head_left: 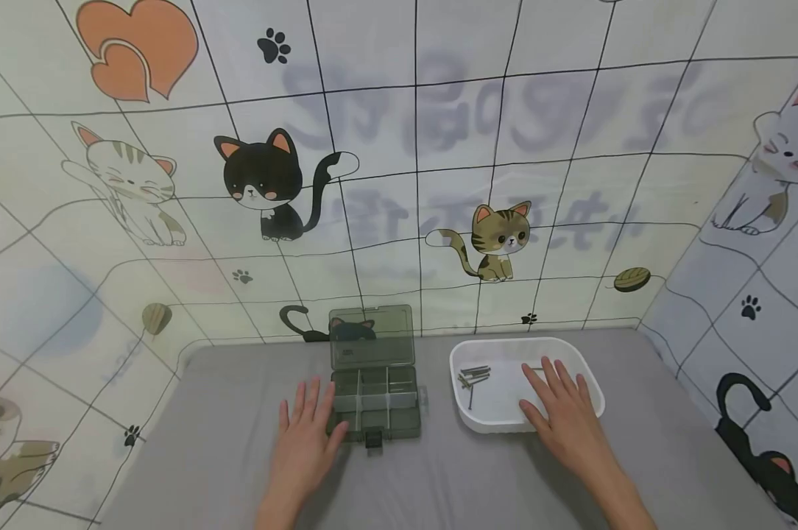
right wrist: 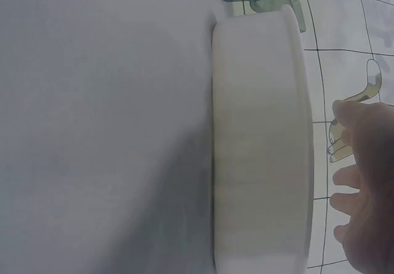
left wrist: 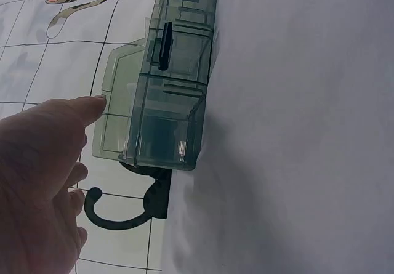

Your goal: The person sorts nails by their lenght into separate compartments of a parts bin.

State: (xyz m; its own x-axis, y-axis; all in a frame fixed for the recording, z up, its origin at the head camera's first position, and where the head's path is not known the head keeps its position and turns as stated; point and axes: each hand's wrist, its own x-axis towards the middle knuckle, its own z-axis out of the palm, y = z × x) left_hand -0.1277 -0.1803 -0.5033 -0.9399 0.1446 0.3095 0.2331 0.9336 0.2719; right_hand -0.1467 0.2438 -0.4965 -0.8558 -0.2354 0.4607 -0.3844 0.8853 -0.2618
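A green see-through compartment box (head_left: 375, 423) stands with its lid (head_left: 372, 346) raised against the backdrop. Beside its left edge is my left hand (head_left: 304, 442), fingers spread and straight; whether it touches the box I cannot tell. To the right sits a white tray (head_left: 488, 425) holding several screws or nails (head_left: 475, 374) at its left side. My right hand (head_left: 567, 419) hovers over the tray's right part with straight fingers and hides some of its floor. In the right wrist view the fingers appear above the tray rim (right wrist: 305, 101). Neither hand holds anything.
A grey cloth (head_left: 240, 412) covers the work surface. Behind it and at both sides rises a white sheet (head_left: 386, 272) with grid lines and printed cats. A dark latch (head_left: 373, 440) projects from the box's front.
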